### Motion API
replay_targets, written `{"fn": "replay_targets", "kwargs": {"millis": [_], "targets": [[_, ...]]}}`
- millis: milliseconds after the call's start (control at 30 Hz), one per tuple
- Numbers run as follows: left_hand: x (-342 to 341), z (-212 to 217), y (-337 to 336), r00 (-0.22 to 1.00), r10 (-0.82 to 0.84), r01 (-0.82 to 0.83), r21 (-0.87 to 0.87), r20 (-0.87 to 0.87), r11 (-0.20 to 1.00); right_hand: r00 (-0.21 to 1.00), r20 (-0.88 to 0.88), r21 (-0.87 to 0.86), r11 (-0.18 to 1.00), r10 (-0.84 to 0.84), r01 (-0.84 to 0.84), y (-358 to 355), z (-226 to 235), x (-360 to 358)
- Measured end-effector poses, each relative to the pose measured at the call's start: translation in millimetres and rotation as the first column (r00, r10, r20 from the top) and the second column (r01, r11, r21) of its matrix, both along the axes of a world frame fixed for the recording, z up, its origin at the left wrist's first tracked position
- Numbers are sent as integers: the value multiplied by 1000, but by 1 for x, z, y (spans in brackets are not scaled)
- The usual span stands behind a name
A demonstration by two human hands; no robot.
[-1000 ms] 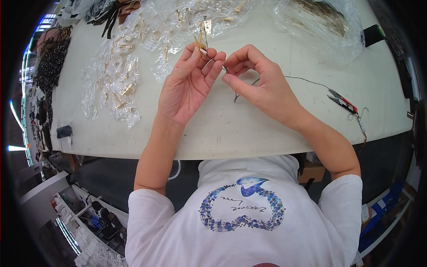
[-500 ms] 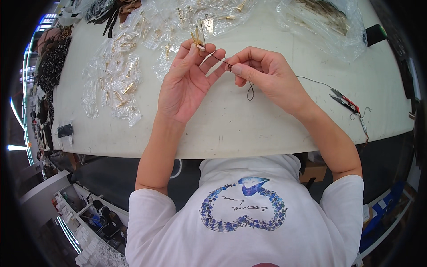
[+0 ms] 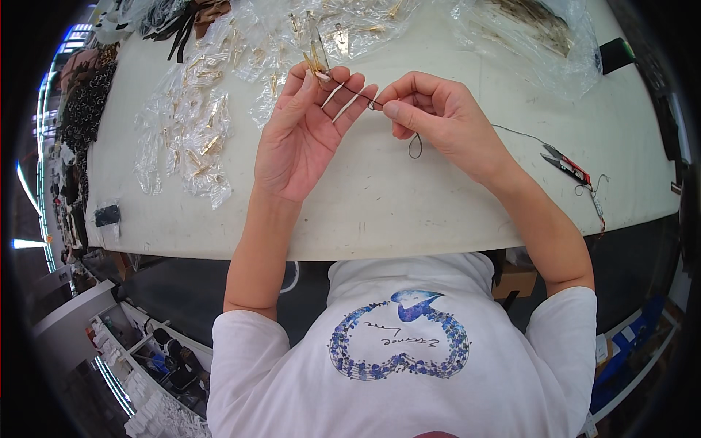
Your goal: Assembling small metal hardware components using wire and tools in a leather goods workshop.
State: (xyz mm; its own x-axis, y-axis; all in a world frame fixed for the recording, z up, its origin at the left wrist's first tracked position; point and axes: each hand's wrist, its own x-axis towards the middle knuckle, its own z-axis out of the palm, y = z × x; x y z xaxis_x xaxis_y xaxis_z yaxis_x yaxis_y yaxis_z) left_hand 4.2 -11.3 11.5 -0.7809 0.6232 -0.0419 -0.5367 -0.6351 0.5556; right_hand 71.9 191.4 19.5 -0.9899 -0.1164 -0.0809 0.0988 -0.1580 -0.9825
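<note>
Between the thumb and index finger of my left hand is a small gold-coloured metal piece, with slim prongs pointing up and away. Its exact kind is too small to make out. My left palm faces up and the other fingers stretch out loosely. From the piece a dark thread runs taut to my right hand, whose thumb and index finger pinch it. A loop of the thread dangles below the right fingers, and its tail trails right toward red-handled thread snips on the table.
Clear plastic bags with gold-coloured pieces spread over the table's left and far side. A larger clear bag lies at the far right, by a black object. Dark patterned fabric borders the left edge. The white table's front edge is before me.
My left hand has shifted slightly left with the gold piece. The right hand has moved a little right, and the thread between them spans a slightly wider gap.
</note>
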Motion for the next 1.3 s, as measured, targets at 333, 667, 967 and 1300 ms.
{"fn": "replay_targets", "kwargs": {"millis": [333,667,967,1300], "targets": [[4,4,2,999,-46,47,9,-20,999,1000,-30,37,999,3,-2,1,-1,0],[7,5,5,993,-78,74,-51,-86,996,993,68,161,984,-91,79,-2,4,3],[12,12,12,994,-3,-16,-176,-112,984,965,-255,536,821,-66,198,-10,0,5],[11,11,13,997,22,-34,-183,-71,982,994,-57,343,934,-89,103,0,-6,0]]}}
